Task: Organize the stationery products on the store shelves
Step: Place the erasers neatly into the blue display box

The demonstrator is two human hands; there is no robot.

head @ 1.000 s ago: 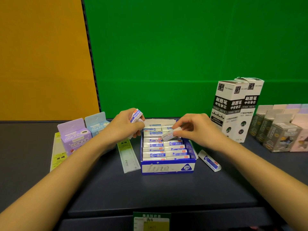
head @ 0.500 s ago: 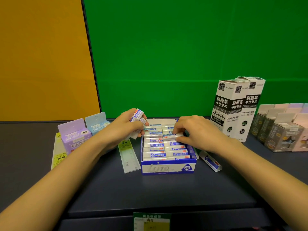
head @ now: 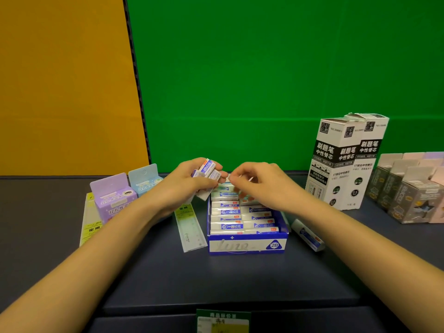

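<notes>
Gripping several erasers (head: pixel 206 173), your left hand (head: pixel 182 187) hovers over the back corner of the box (head: pixel 247 246). Your right hand (head: pixel 263 186) curls just beside it; whether it holds anything is unclear.

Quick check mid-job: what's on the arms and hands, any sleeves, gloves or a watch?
Nothing worn shows. The left hand and right hand have no gloves, rings or bands. The left forearm and right forearm are uncovered to the frame's edge, with no sleeve, cuff or watch in view.
</notes>
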